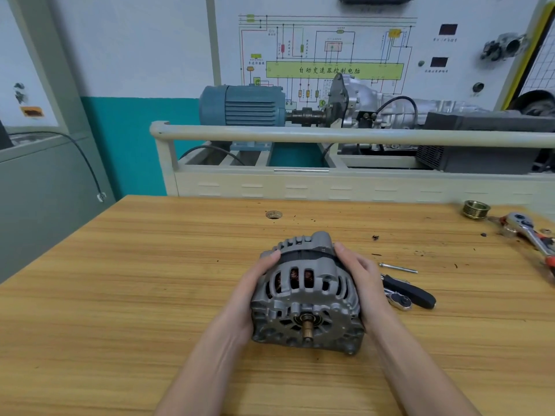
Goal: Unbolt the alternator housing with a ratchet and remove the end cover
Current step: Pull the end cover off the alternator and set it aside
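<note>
Both hands, left and right, grip the alternator between them on the table.

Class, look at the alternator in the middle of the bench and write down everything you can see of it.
The alternator is a round, grey, cast-metal housing with slotted vents that show copper windings inside. A dark band runs round its middle. A bare brass-coloured shaft sticks out of the near end face, with no pulley on it. It lies on its side on the wooden bench, shaft toward the camera. The left hand and the right hand grip its two sides.
</note>
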Demonstrator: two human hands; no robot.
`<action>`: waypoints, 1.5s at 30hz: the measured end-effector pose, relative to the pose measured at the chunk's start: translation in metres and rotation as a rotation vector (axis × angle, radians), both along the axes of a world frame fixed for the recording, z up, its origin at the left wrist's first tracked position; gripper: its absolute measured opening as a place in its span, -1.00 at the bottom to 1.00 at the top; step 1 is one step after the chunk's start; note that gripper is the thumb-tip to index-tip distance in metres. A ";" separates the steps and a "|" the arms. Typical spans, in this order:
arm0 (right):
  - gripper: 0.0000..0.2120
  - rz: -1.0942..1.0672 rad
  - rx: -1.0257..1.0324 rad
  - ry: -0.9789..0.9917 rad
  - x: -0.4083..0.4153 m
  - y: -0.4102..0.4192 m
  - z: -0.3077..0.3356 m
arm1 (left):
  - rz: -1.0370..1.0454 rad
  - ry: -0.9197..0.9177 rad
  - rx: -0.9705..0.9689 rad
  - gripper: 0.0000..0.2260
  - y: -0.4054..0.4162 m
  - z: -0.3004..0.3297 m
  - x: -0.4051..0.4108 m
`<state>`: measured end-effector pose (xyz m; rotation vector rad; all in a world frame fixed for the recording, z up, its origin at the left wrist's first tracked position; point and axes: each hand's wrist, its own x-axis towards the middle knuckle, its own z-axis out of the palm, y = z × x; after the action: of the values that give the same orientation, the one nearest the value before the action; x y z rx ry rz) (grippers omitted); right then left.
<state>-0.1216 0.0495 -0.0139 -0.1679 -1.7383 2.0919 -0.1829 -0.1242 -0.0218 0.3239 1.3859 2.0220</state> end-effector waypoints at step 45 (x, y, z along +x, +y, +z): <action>-0.72 -0.201 -0.145 -0.248 -0.004 0.004 -0.007 | 0.158 0.037 -0.200 -0.43 0.002 0.021 0.004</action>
<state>-0.1255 0.0535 -0.0213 -0.6415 -1.6237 2.1177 -0.1790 -0.1219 -0.0010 0.1692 1.6674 1.9883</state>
